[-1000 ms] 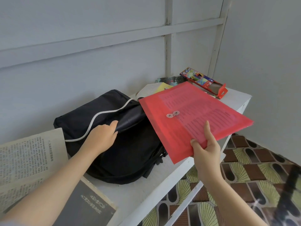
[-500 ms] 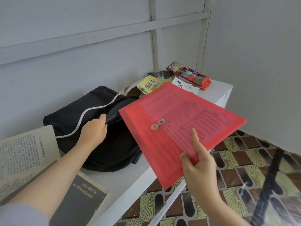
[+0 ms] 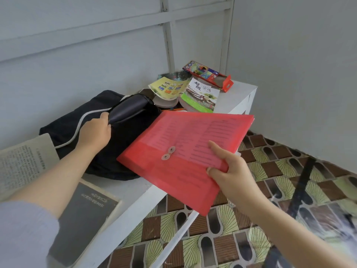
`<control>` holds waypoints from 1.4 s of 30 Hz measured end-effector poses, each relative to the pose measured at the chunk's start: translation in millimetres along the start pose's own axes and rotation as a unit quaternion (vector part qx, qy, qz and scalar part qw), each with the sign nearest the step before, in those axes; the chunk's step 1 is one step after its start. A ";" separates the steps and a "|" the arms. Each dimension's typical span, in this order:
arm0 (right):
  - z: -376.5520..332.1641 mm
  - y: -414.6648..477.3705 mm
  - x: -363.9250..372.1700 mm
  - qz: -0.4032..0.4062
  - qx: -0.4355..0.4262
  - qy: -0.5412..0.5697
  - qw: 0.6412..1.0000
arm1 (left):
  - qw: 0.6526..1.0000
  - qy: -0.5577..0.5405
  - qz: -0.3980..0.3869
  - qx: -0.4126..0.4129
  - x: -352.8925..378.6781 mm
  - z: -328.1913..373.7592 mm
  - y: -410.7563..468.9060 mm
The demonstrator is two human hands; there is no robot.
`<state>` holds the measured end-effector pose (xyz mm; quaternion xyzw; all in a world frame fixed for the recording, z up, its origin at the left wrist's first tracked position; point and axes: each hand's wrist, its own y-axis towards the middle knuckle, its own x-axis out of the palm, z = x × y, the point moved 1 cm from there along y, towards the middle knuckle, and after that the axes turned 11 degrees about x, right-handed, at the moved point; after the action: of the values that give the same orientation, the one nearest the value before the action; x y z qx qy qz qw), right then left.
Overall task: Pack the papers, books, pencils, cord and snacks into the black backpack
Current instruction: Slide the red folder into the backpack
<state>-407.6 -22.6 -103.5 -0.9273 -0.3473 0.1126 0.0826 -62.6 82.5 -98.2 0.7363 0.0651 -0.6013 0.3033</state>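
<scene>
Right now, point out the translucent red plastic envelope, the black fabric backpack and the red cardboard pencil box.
red plastic envelope (image 3: 181,169): head view, flap below the clasp.
black backpack (image 3: 116,155): head view, front panel.
red pencil box (image 3: 204,71): head view, printed top face.

A white table (image 3: 133,190) meets the grey wall (image 3: 77,64) above patterned floor tiles (image 3: 286,171).

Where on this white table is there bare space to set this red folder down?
Bare tabletop shows along the front edge, between the black backpack and the dark book. A smaller patch lies at the far right end, beside the pencil box. The back corner is crowded with books.
</scene>
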 end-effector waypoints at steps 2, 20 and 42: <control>-1.5 0.1 0.1 -0.013 0.003 -0.010 1.000 | 1.000 -0.013 0.013 0.003 -1.0 -0.5 -3.1; -14.8 55.3 88.7 -0.122 0.082 0.052 0.988 | 0.995 -0.092 0.043 0.012 -14.8 1.1 -14.7; -28.7 127.9 206.5 -0.165 0.135 0.110 0.971 | 0.989 -0.136 0.042 0.040 -30.0 -13.1 -17.2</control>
<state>-168.5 16.8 -136.8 -0.8443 -0.4657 0.0410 0.2618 -67.5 111.3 -75.5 0.6609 -0.0316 -0.6850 0.3048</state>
